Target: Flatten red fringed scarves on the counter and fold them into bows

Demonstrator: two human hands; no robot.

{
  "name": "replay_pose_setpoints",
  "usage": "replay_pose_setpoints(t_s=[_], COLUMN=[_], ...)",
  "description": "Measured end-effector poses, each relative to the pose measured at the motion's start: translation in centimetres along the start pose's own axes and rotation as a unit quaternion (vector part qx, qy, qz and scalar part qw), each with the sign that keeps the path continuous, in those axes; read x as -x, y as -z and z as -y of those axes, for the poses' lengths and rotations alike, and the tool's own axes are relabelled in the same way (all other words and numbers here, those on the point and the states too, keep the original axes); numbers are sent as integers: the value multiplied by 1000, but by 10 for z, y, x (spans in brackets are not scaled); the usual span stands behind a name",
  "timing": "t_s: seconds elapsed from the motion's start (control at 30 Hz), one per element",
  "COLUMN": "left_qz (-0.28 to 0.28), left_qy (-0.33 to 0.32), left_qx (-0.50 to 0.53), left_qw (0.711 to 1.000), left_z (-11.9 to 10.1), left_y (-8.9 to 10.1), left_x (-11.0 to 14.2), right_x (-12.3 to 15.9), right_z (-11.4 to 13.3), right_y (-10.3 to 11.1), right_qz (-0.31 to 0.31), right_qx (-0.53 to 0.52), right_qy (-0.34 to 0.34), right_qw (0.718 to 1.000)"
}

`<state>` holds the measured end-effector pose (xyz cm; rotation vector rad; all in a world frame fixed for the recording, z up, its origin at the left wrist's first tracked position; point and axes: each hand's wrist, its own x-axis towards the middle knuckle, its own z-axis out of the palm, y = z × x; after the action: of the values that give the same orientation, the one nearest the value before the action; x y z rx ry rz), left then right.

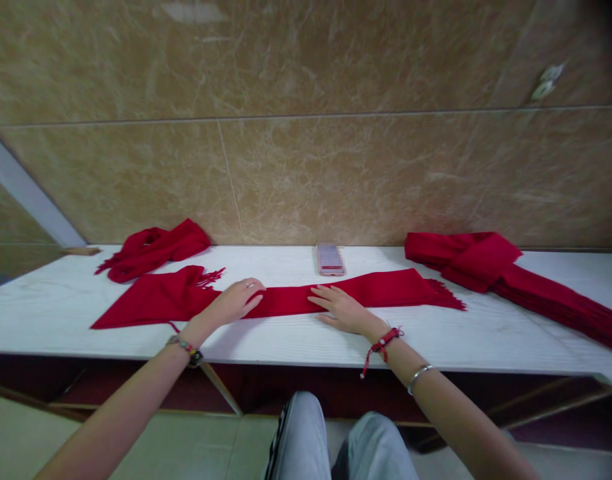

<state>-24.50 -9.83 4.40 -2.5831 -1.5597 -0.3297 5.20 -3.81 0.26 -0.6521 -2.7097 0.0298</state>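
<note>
Both my forearms [466,417] stretch toward one phone [331,260], which lies face up on a white tabletop [286,337]. My left hand [239,300], wearing one ring [250,285], rests palm down left of the phone and nearer me, fingers slightly bent, thumb apart. My right hand [341,310] lies flat just in front of the phone, fingers spread. Both touch one red scarf [286,301], which runs lengthwise in front of the phone, one fringed end to the phone's right, its folded, pointed part to the left. One crumpled scarf [171,243] sits well left of the phone; one long folded red bundle [466,260] lies to its right, and I cannot tell how many pieces make it up. Beads [187,350] circle my left wrist; one red cord bracelet [385,341] and one silver bangle [419,378] circle my right arm. Lower than the phone and nearer me, open compartments [286,390] are too dim to show their contents, and my two knees [303,433] are nearer still. Blurring makes the phone's screen unreadable.
</note>
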Motion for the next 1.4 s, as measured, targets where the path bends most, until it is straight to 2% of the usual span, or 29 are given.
replay_pose_setpoints(t_s=[0.03,0.1,0.23,0.47,0.57,0.63,0.77,0.87,0.97,1.1,1.4], left_qz=[-20,-20,41,55,56,57,53,54,55,53,53], left_qy=[3,6,17,43,43,45,52,63,67,60,58], left_qx=[9,15,8,-4,-7,-7,-11,-24,-32,-34,-34], left_qw=[1000,1000,999,998,997,997,997,996,996,996,996], left_z=[-12,-30,-44,-40,-42,-43,-42,-39,-37,-36,-39], left_y=[-11,-32,-55,-57,-55,-55,-56,-60,-63,-63,-56], left_x=[-12,-29,-40,-37,-38,-39,-39,-40,-40,-40,-43], right_x=[0,1,1,2,0,-4,-22,-36,-39,-16,65], right_z=[0,-1,-1,1,1,1,9,19,20,-1,-79], right_y=[-1,-2,0,5,7,7,-4,-16,-22,-13,36], right_qz=[17,43,65,85,70,42,-7,4,21,31,54], right_qx=[4,7,8,-1,-11,-8,23,38,51,99,245], right_qy=[-2,-6,-6,-4,-11,-49,-129,-113,-98,-104,-158], right_qw=[1000,999,998,996,997,998,991,993,994,989,955])
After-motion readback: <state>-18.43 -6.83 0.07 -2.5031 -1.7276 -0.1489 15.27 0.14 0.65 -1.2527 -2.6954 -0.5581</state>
